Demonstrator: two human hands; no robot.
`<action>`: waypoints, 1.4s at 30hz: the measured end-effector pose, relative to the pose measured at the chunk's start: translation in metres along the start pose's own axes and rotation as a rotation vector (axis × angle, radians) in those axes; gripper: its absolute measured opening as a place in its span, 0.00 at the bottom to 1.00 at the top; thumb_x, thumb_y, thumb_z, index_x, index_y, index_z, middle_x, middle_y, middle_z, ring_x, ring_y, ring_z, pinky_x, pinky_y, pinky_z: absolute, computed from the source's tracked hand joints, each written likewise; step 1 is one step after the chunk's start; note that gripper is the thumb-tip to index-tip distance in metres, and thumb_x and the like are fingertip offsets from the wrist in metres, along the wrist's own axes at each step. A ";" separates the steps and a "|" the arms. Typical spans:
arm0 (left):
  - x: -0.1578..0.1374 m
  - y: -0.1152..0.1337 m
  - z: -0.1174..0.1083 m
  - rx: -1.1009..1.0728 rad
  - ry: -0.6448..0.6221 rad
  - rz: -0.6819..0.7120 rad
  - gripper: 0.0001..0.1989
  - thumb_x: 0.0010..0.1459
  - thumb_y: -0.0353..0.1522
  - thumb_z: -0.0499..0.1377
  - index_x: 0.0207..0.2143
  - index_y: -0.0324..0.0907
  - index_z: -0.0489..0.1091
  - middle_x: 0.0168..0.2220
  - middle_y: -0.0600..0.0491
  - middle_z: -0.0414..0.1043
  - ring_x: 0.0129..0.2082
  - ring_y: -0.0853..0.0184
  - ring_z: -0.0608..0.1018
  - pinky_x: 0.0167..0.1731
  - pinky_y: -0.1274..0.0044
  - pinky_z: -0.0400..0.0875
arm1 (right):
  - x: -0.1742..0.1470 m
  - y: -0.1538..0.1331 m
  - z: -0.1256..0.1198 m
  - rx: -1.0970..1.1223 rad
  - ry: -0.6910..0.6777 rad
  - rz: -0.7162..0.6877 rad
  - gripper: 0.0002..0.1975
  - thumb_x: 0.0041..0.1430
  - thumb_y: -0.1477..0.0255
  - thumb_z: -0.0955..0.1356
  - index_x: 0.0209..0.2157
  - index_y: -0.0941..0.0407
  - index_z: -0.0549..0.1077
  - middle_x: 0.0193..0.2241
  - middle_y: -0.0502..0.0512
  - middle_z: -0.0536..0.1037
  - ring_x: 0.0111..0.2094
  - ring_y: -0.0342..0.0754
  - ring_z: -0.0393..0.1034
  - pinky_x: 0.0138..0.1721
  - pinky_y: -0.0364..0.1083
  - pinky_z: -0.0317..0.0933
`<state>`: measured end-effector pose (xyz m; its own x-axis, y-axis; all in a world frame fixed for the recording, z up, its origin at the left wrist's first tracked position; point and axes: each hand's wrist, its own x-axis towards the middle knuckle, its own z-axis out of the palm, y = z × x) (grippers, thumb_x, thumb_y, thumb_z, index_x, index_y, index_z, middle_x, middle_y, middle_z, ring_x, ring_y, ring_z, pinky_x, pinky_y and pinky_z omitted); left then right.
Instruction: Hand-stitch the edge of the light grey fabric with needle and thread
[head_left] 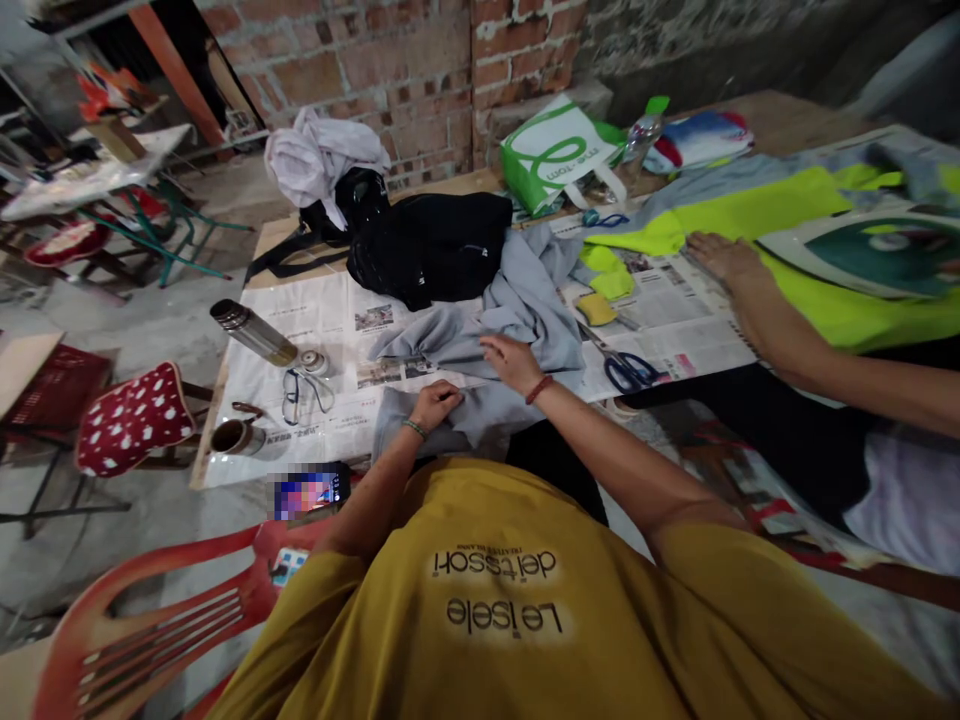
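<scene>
A grey garment (529,290) lies crumpled on the newspaper, and part of it hangs over the table's near edge toward my lap. My left hand (436,405) is closed on a fold of this grey cloth near the edge. Just right of it and a little farther off, my right hand (514,362) is held over the cloth with thumb and fingertips pinched together. Whatever sits in that pinch is too small to make out. Blue-handled scissors (630,370) and a yellow sponge-like piece (596,308) lie to the right of the garment.
Left on the newspaper (259,300) are a steel thermos (255,332), glasses (304,395) and a cup (236,437). Behind are a black bag (431,245) and a green-white bag (555,155). At right, a co-worker's hand (724,258) rests on neon-yellow cloth (742,220) beside an iron (870,250).
</scene>
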<state>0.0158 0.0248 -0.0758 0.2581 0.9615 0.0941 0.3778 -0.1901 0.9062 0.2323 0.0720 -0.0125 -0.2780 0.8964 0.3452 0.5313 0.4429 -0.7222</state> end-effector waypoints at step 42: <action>-0.009 0.001 0.000 -0.033 0.045 0.009 0.13 0.56 0.41 0.67 0.30 0.39 0.77 0.27 0.51 0.71 0.30 0.65 0.71 0.35 0.71 0.69 | -0.088 -0.010 0.045 -0.281 -0.337 0.125 0.12 0.67 0.74 0.62 0.42 0.56 0.77 0.37 0.58 0.83 0.37 0.50 0.76 0.38 0.45 0.63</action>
<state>0.0136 0.0163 -0.0758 0.2203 0.9680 0.1198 0.3463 -0.1925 0.9182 0.2155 -0.0121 -0.0628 -0.4179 0.9083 0.0182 0.7610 0.3609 -0.5390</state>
